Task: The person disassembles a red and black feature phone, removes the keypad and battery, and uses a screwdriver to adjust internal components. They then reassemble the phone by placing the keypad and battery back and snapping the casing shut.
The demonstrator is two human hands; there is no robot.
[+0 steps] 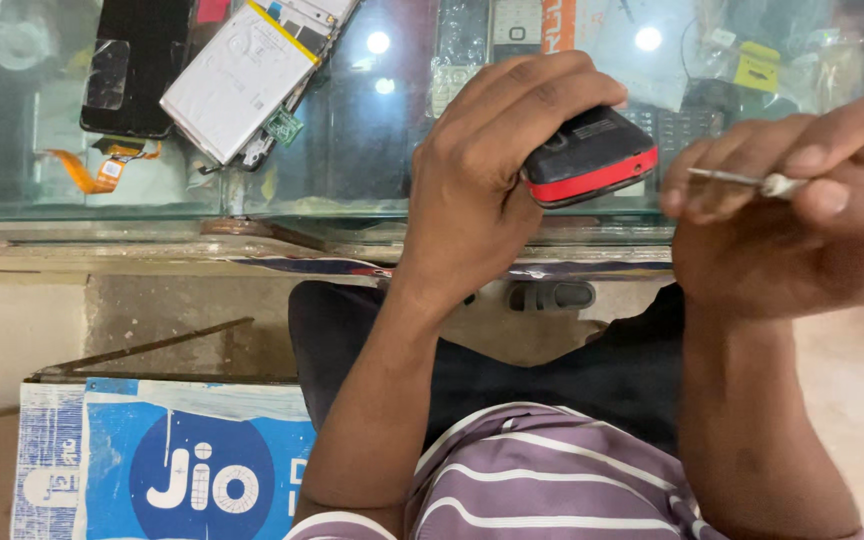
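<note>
Above the front edge of the glass counter [352, 150], the left hand [482, 170] is closed around one small phone [592, 155], its fingers curled over the top and the thumb tucked under. The phone is black with a red band running round its side, and it is held tilted, its back facing up, clear of the glass. Just beside it, the right hand [792, 220] pinches one thin metal tool [742, 180] with a pale handle between thumb and fingers, the tip pointing left toward the phone and not touching it. Toward the far left corner of the counter lie one opened phone body [242, 75], silver-white with a small green board at its lower end, one black screen panel [137, 65] next to it, and one orange ribbon cable [87, 170] curling at the panel's lower edge. Below the counter, at the lower left, stands one blue and white cardboard box [152, 460].
</note>
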